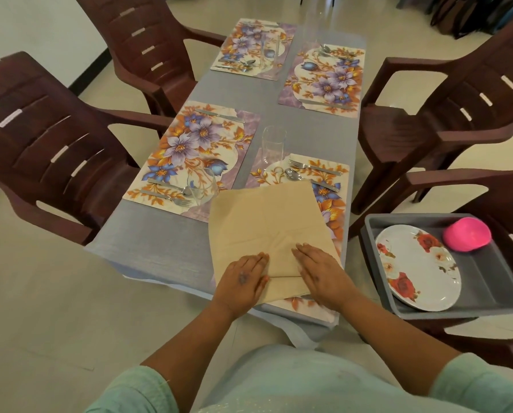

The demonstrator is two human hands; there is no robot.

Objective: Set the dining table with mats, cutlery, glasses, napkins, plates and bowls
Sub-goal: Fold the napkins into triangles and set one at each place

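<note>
Napkin [264, 222] on near-right mat [332, 210]; tray [484, 281] rightward (holding plate [419, 266]).

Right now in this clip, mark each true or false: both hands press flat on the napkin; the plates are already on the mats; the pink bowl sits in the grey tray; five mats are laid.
1. Both hands, left hand and right hand, press flat on the beige napkin. True.
2. The plates are on the mats. False: the floral plate lies in the grey tray.
3. The pink bowl sits in the tray. True.
4. Five mats are laid. False: four show.
</note>
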